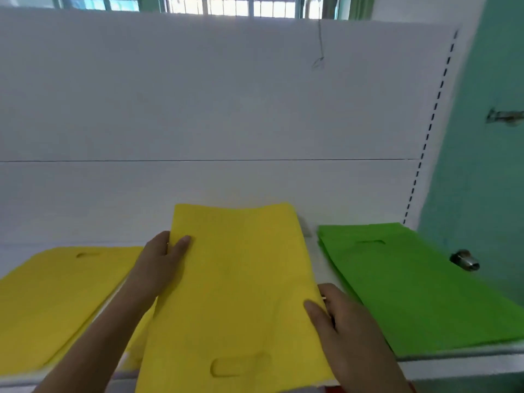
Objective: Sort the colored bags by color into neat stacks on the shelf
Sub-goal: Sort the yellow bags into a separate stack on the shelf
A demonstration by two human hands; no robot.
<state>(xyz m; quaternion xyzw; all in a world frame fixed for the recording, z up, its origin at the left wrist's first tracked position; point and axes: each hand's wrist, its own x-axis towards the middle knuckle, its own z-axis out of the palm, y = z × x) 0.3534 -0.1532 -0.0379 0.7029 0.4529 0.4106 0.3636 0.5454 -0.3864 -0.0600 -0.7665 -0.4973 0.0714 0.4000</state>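
Yellow bag pinched at both edges, left hand and right hand; yellow stack left, green stack right.

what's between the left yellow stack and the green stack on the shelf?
In the head view, one yellow bag lies between the yellow stack and the green stack, gripped at its edges by the left hand and right hand.

Yellow bags, held: 1, the middle bag.
Yellow bags, left pile: at least 1 on top; layers beneath cannot be counted.
Green stack: 1 stack; bag number unclear.
Hands: 2, left hand, right hand.
Shelf: 1.
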